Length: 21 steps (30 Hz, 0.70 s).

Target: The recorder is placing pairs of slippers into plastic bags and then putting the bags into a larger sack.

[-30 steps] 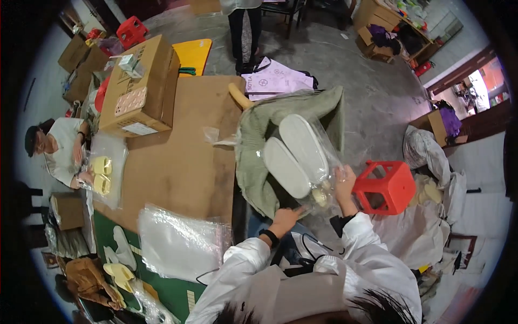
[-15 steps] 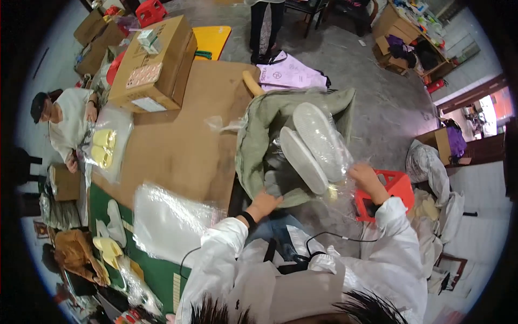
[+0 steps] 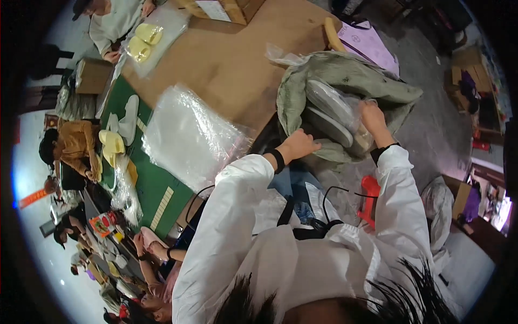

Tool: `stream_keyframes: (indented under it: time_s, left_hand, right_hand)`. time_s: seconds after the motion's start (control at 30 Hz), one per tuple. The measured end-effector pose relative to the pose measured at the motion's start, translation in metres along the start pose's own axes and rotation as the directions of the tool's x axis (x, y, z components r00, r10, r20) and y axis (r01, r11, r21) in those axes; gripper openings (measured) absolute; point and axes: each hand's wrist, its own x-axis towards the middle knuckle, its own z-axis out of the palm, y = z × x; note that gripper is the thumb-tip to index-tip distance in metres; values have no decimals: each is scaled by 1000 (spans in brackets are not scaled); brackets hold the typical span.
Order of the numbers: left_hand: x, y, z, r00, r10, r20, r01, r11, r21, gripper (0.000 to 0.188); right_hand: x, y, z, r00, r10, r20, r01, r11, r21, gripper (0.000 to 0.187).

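Note:
A pair of grey slippers (image 3: 332, 121) in a clear plastic bag lies tilted inside the mouth of a green woven sack (image 3: 291, 102). My right hand (image 3: 372, 117) reaches into the opening, its fingers closed on the near right end of the slippers' bag. At the near left of the opening my left hand (image 3: 298, 144) is closed on the sack's rim. To the left of my left hand, a stack of clear plastic bags (image 3: 189, 132) lies across the brown tabletop and the green mat. What lies deeper in the sack is hidden.
On the brown table (image 3: 226, 59) sit a carton (image 3: 232, 8) and bagged yellow slippers (image 3: 144, 42), with a person beside them. Loose slippers (image 3: 128, 120) rest on the green mat (image 3: 164, 175). A red stool (image 3: 369, 200) stands below my right forearm. Co-workers sit along the left.
The bagged grey slippers have gone down into the sack with my right hand. My left hand stays at the sack's rim. My view has turned, showing more of the left side.

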Motion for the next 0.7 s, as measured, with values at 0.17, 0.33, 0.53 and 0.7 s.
stream_keyframes:
  time_s: [0.17, 0.33, 0.53, 0.7]
  left_hand:
    - [-18, -17, -2, 987, -113, -113, 104, 991, -82, 34]
    - [-34, -10, 12, 994, -69, -81, 60, 992, -114, 40]
    - [-24, -20, -7, 999, 9, -43, -13, 994, -108, 42]
    - [-37, -44, -8, 997, -38, -71, 26, 987, -159, 34]
  right_hand:
    - [9, -15, -35, 980, 79, 185, -55, 990, -133, 47]
    - [103, -60, -67, 931, 75, -356, 4, 977, 215, 52]
    - [210, -51, -26, 1000, 24, 5, -21, 947, -320, 16]
    - [256, -18, -31, 984, 75, -162, -104, 978, -179, 11]
